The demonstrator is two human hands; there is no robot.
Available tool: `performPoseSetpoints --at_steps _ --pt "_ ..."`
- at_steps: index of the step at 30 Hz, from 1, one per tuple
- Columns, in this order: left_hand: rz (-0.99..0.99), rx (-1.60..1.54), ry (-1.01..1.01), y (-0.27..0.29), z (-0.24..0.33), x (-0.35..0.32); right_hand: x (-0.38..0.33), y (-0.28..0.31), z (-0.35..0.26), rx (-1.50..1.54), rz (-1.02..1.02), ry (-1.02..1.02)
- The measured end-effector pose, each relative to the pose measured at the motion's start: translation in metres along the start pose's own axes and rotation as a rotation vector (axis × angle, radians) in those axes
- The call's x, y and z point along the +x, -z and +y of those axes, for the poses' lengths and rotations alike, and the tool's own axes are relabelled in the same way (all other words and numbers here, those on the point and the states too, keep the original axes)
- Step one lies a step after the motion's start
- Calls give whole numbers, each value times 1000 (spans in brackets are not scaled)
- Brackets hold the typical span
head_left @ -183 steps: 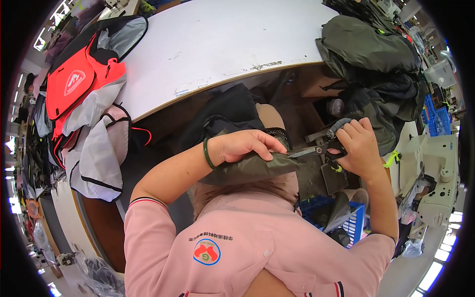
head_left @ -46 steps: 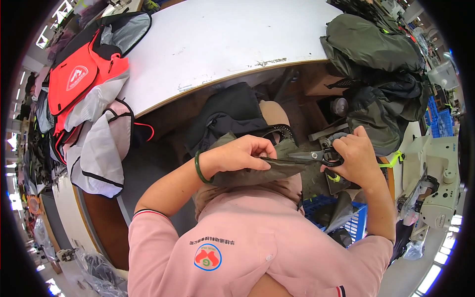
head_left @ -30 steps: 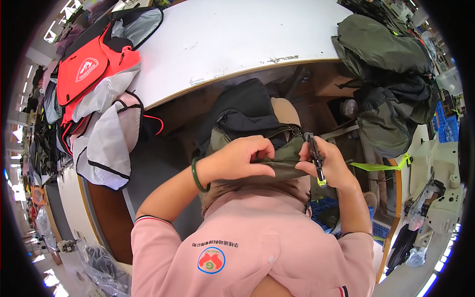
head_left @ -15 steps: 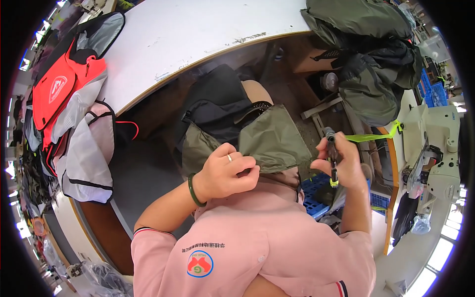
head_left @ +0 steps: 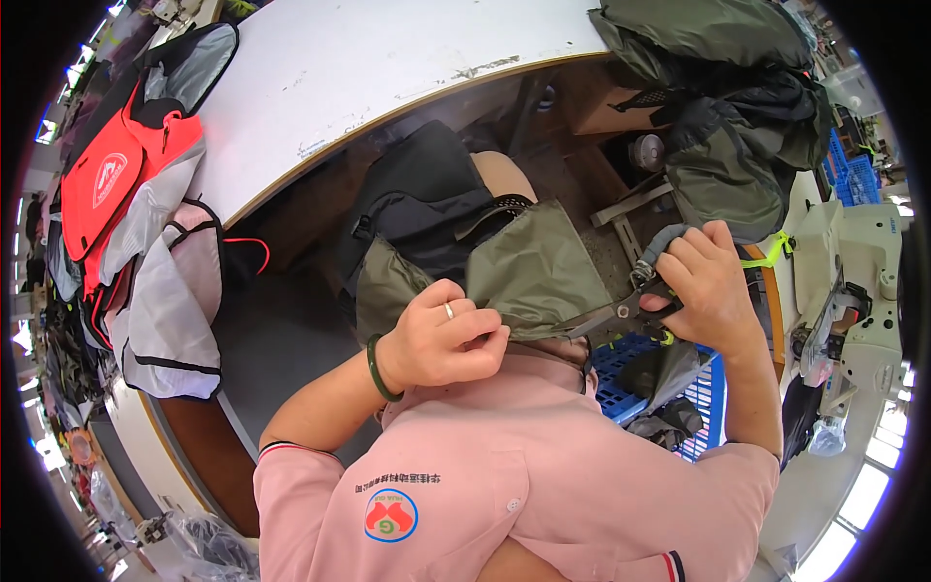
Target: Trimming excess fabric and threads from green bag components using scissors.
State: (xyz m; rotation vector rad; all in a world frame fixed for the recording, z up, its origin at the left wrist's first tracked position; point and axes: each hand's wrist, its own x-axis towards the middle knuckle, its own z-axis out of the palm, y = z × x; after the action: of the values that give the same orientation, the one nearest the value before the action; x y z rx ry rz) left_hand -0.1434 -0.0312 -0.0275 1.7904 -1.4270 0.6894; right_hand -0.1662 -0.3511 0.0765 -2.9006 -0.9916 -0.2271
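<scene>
A piece of olive-green fabric (head_left: 538,272), joined to a black padded piece (head_left: 417,189), lies over my lap. My left hand (head_left: 443,335), with a ring and a green bangle, is closed on the near edge of the fabric; what its fingertips pinch is partly hidden. In my right hand (head_left: 706,286) are scissors (head_left: 621,312) with grey wrapping on one handle. Their blades point left along the fabric's near right edge. Whether they touch the cloth I cannot tell.
A white table (head_left: 407,58) spans the far side. Red and grey bag pieces (head_left: 102,184) hang at the left; olive-green pieces (head_left: 727,48) are heaped at the far right. A sewing machine (head_left: 863,252) stands right, and a blue crate (head_left: 716,398) sits below my right arm.
My right hand has moved right and turned the scissors, so the blades now lie along the fabric's edge. My left hand has stayed in place, closed on the fabric.
</scene>
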Motion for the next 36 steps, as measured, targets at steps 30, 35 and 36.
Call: performPoseSetpoints --at_steps 30,35,36 --pt "-592 -131 852 65 -38 -14 21 -62 -24 740 -30 -191" --pt "-525 12 379 51 -62 3 23 -61 -23 747 -66 -143" --pt "-627 -83 383 48 -67 -1 22 -61 -23 744 -64 -140"
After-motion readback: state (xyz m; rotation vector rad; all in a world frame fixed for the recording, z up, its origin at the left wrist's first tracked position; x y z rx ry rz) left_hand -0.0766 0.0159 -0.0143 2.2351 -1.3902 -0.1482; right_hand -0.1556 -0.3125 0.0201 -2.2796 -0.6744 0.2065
